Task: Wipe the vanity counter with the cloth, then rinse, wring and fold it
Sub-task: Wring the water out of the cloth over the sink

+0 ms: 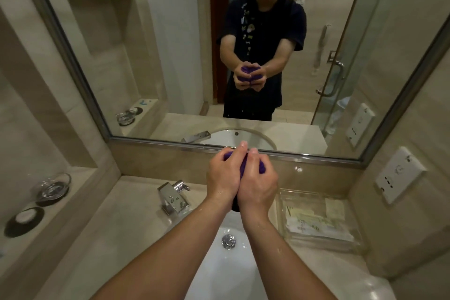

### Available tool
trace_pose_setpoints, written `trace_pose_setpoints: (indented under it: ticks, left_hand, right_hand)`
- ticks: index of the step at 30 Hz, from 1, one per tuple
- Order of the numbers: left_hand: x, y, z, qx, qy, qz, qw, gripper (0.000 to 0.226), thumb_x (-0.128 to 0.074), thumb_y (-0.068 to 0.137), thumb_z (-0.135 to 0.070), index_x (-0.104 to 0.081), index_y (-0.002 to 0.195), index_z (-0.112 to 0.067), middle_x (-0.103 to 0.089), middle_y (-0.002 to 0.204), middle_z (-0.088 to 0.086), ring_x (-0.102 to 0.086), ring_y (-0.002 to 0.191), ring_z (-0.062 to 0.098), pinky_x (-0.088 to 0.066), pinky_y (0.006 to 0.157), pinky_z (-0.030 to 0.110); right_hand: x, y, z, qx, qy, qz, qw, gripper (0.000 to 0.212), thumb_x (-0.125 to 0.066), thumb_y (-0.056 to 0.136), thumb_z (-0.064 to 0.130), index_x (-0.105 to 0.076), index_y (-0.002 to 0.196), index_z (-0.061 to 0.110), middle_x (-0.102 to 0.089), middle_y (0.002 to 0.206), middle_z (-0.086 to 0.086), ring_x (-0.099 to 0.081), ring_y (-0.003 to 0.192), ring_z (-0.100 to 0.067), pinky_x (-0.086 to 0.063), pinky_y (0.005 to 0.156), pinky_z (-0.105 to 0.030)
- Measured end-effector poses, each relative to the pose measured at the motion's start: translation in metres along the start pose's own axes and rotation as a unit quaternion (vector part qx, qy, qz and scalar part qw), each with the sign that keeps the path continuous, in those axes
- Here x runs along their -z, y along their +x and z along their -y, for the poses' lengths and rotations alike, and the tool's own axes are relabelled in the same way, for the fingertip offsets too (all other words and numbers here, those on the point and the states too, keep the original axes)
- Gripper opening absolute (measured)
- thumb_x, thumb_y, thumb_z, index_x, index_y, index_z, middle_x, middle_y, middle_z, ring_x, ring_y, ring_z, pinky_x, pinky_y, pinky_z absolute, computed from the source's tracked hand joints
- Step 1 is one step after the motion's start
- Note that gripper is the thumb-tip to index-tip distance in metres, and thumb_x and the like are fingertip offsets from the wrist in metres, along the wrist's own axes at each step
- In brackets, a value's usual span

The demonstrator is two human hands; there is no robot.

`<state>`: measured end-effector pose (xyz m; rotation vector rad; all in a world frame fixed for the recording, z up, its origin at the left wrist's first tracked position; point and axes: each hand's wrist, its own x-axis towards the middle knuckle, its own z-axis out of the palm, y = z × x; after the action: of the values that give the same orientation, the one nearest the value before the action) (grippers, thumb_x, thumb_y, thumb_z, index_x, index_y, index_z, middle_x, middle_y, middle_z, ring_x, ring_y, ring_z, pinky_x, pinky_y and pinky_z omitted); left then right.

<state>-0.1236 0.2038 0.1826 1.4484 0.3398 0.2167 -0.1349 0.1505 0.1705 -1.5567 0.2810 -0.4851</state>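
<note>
A purple cloth (244, 165) is bunched into a tight wad between both hands, held above the white sink basin (214, 273). My left hand (224, 179) clamps its left side and my right hand (258, 185) clamps its right side, the two pressed together. Only small patches of purple show between the fingers and at the bottom of the fists. Both wrists are wet, with drops on the skin. The beige stone vanity counter (126, 221) surrounds the basin. The mirror (170, 56) shows the same two-handed squeeze from the front.
A chrome faucet (174, 198) stands left of the basin, with the drain stopper (228, 241) below. A clear tray of paper packets (319, 221) sits on the counter at right. A glass dish (52, 187) and round coaster (24, 220) rest on the left ledge. A wall socket (399, 174) is at right.
</note>
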Motion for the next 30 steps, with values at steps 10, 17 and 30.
trace_pose_setpoints:
  ticks: [10,17,30]
  left_hand:
    - [0.018,0.015,0.002,-0.002,0.043,-0.042,0.998,0.027,-0.059,0.071,-0.032,-0.058,0.067,-0.005,-0.056,0.055,0.005,-0.051,0.058,0.021,-0.054,0.066,0.049]
    - [0.049,0.017,-0.001,0.058,-0.12,0.086,0.987,0.037,-0.056,0.093,-0.056,-0.066,0.107,-0.024,-0.072,0.104,0.005,-0.067,0.097,0.024,-0.054,0.09,0.044]
    - [0.041,0.023,-0.031,0.06,-0.151,0.108,0.981,0.019,-0.06,0.096,-0.032,-0.073,0.108,-0.023,-0.074,0.109,0.008,-0.07,0.104,0.03,-0.058,0.089,0.046]
  right_hand:
    - [-0.02,-0.005,-0.006,-0.003,-0.013,-0.006,1.0,0.031,-0.046,0.085,0.027,-0.049,0.056,0.015,-0.051,0.049,0.007,-0.043,0.047,-0.006,-0.034,0.046,-0.021]
    - [-0.023,0.011,0.006,-0.068,0.066,-0.019,0.995,0.034,-0.057,0.095,0.025,-0.061,0.061,0.021,-0.057,0.06,0.01,-0.054,0.065,-0.015,-0.046,0.064,-0.033]
    - [-0.014,0.015,0.042,0.018,0.045,0.16,0.986,0.039,-0.047,0.098,0.045,-0.057,0.135,0.045,-0.062,0.12,0.026,-0.059,0.117,-0.004,-0.052,0.098,-0.031]
